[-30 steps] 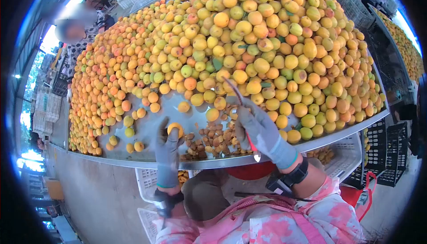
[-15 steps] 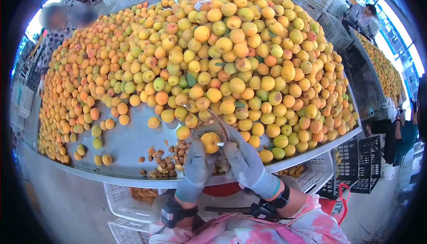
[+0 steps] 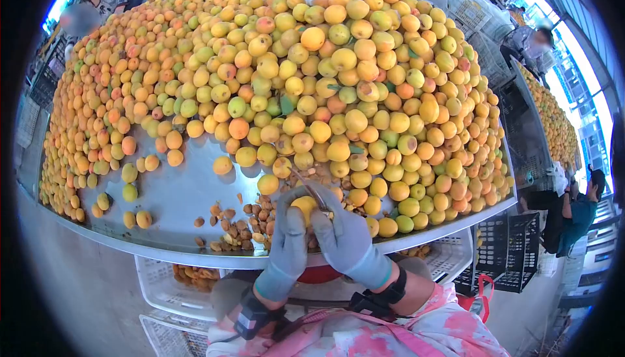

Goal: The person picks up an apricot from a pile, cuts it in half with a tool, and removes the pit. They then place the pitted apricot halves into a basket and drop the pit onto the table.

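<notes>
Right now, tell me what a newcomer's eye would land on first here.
First, the huge heap of apricots, yellow, orange and some green, covering most of the metal table. Next, at the near edge, the grey-gloved left hand holds one apricot while the right hand holds a small blade to it. Beside them, to the left, lies a scatter of brown pits.

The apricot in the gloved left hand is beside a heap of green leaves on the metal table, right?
Not leaves: the head view shows brown pits heaped on the metal table beside the apricot in the gloved left hand.
</notes>
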{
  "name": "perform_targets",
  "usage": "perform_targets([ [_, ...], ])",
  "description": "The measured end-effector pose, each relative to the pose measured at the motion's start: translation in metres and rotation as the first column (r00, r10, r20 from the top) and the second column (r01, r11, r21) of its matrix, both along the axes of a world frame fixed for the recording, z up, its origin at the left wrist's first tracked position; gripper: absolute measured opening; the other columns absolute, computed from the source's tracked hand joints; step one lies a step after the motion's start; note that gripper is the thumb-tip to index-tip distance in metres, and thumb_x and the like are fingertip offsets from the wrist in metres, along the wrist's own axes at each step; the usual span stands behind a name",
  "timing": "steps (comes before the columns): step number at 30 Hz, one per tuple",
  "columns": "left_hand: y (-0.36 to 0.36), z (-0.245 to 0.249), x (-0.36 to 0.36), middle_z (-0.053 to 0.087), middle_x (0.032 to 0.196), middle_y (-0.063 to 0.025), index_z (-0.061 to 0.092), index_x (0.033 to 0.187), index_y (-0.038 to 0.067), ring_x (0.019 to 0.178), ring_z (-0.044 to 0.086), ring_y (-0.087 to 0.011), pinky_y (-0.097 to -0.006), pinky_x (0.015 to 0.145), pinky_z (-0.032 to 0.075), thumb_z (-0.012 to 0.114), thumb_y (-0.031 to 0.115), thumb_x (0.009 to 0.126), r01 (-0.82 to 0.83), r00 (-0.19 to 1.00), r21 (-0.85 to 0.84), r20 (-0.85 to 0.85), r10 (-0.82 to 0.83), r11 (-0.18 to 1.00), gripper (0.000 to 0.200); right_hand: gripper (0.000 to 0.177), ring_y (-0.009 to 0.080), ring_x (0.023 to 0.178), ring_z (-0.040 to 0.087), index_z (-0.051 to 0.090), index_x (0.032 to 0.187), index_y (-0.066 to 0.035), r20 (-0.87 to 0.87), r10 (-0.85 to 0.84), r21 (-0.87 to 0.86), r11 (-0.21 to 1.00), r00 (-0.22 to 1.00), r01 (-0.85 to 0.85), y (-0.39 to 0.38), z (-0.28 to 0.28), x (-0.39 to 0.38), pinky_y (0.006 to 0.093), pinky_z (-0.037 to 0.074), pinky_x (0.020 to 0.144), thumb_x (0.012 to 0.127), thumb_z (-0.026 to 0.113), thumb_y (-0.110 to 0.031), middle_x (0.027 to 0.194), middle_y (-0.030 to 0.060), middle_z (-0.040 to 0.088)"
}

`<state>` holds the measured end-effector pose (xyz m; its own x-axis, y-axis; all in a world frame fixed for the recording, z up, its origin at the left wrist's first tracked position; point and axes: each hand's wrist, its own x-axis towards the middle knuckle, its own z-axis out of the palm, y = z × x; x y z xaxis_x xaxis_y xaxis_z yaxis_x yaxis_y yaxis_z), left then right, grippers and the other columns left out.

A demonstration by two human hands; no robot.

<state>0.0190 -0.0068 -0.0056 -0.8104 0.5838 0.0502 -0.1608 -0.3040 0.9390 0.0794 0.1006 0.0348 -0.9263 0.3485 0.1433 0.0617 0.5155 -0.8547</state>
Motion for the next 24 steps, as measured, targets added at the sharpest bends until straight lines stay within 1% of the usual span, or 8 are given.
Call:
perform_targets([
  [6, -0.006, -0.003, -0.009, 0.049, 0.119, -0.0142, 0.043, 0.126, -0.002, 0.108, 0.05, -0.0239, -0.0337, 0.094, 0.04, 0.038, 0.034, 0.101, -0.087, 0.965, -0.114, -0.257, 0.055, 0.99, 0.044, 0.05, 0.031, 0.075, 0.066, 0.034, 0.14, -0.002, -0.077, 0.095, -0.093, 0.99, 0.993, -0.102, 0.006, -0.018, -0.008, 0.0391, 0.051, 0.064, 0.098, 0.044, -0.029, 0.102, 0.019, 0.063],
  [11, 0.001, 0.011, -0.011, 0.05, 0.12, -0.0115, 0.043, 0.127, -0.001, 0.108, 0.051, -0.0215, -0.0325, 0.093, 0.042, 0.053, 0.032, 0.096, -0.077, 0.989, -0.048, -0.128, 0.07, 0.996, 0.046, 0.055, 0.0181, 0.073, 0.061, 0.029, 0.144, -0.004, -0.193, -0.015, -0.278, 0.96, 0.981, -0.04, 0.005, -0.026, -0.012, 0.0308, 0.048, 0.06, 0.099, 0.044, -0.031, 0.111, 0.012, 0.057],
  [14, 0.001, 0.006, -0.011, 0.051, 0.12, -0.0097, 0.044, 0.128, 0.001, 0.107, 0.052, -0.0194, -0.0311, 0.093, 0.043, 0.059, 0.03, 0.093, -0.051, 0.995, 0.06, 0.091, 0.046, 0.997, 0.049, 0.049, 0.012, 0.056, 0.053, 0.042, 0.134, -0.005, 0.082, -0.045, -0.614, 0.784, 0.996, 0.086, 0.004, 0.002, -0.007, 0.0239, 0.042, 0.048, 0.099, 0.043, -0.04, 0.087, 0.0066, 0.057],
  [16, -0.001, 0.004, -0.012, 0.052, 0.119, -0.0091, 0.044, 0.129, 0.002, 0.107, 0.052, -0.0184, -0.0305, 0.093, 0.044, 0.061, 0.03, 0.092, -0.024, 0.983, 0.062, 0.182, 0.012, 0.998, 0.05, 0.044, 0.0072, 0.044, 0.043, 0.05, 0.113, -0.009, 0.235, 0.202, -0.933, 0.32, 0.951, 0.163, 0.013, -0.001, 0.0, 0.0202, 0.034, 0.039, 0.099, 0.039, -0.048, 0.068, 0.0018, 0.051],
  [17, -0.001, 0.003, -0.014, 0.053, 0.119, -0.0088, 0.043, 0.13, 0.002, 0.108, 0.052, -0.0185, -0.0314, 0.094, 0.044, 0.061, 0.032, 0.092, -0.001, 0.969, 0.152, 0.246, -0.037, 0.988, 0.052, 0.044, 0.0072, 0.044, 0.043, 0.05, 0.113, -0.009, 0.236, 0.197, -0.934, 0.317, 0.952, 0.167, 0.015, -0.001, -0.001, 0.0202, 0.034, 0.039, 0.099, 0.039, -0.048, 0.068, 0.0018, 0.051],
  [19, 0.0, 0.001, -0.017, 0.053, 0.119, -0.0085, 0.043, 0.131, 0.003, 0.109, 0.053, -0.0187, -0.0323, 0.095, 0.044, 0.06, 0.034, 0.092, 0.021, 0.947, 0.239, 0.308, -0.096, 0.971, 0.053, 0.042, 0.0084, 0.037, 0.037, 0.048, 0.095, -0.013, -0.044, 0.307, -0.999, -0.026, 0.951, -0.038, 0.019, -0.001, -0.002, 0.024, 0.03, 0.032, 0.098, 0.035, -0.053, 0.06, -0.0002, 0.047],
  [23, 0.0, -0.006, -0.021, 0.051, 0.126, -0.0069, 0.041, 0.135, 0.005, 0.114, 0.052, -0.0203, -0.0388, 0.097, 0.044, 0.057, 0.038, 0.093, 0.063, 0.884, 0.379, 0.408, -0.228, 0.923, 0.055, 0.04, 0.0083, 0.043, 0.042, 0.05, 0.114, -0.01, -0.089, 0.348, -0.996, -0.015, 0.933, -0.089, 0.027, -0.001, 0.003, 0.0215, 0.035, 0.038, 0.1, 0.037, -0.046, 0.063, 0.0, 0.047],
  [24, 0.0, -0.008, -0.021, 0.051, 0.128, -0.0062, 0.041, 0.136, 0.007, 0.115, 0.051, -0.0208, -0.0409, 0.098, 0.044, 0.056, 0.039, 0.094, 0.082, 0.862, 0.4, 0.432, -0.267, 0.913, 0.055, 0.04, 0.0093, 0.047, 0.046, 0.046, 0.124, -0.008, 0.078, 0.252, -0.922, 0.385, 0.965, -0.026, 0.021, 0.013, -0.001, 0.0218, 0.038, 0.043, 0.1, 0.04, -0.04, 0.064, 0.0006, 0.049],
])
